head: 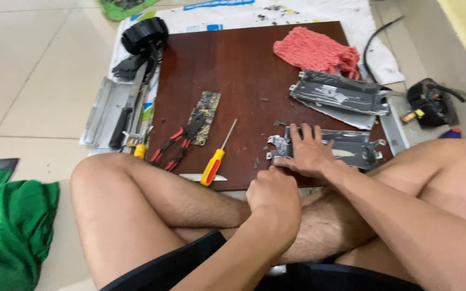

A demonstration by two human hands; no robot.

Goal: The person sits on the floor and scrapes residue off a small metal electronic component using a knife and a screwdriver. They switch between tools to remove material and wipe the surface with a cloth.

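My right hand [306, 153] lies flat with its fingers spread on a silver metal plate [354, 148], pinning it to the near right corner of a dark red-brown wooden board [233, 70]. The thumb runs along the plate's near edge. My left hand [273, 199] is curled into a fist just in front of that edge, over my crossed legs. Whatever is inside the fist is hidden. A yellow-handled screwdriver [214, 164] lies to the left of both hands.
Red-handled pliers [171, 146] and a camouflage strip [206, 116] lie on the board's left. A second foil-covered metal plate [341, 91] and a pink cloth [316, 51] sit at the back right. Black parts [145, 33], a metal rail [103, 110], a black device [430, 102] and green cloth [12, 226] lie on the floor.
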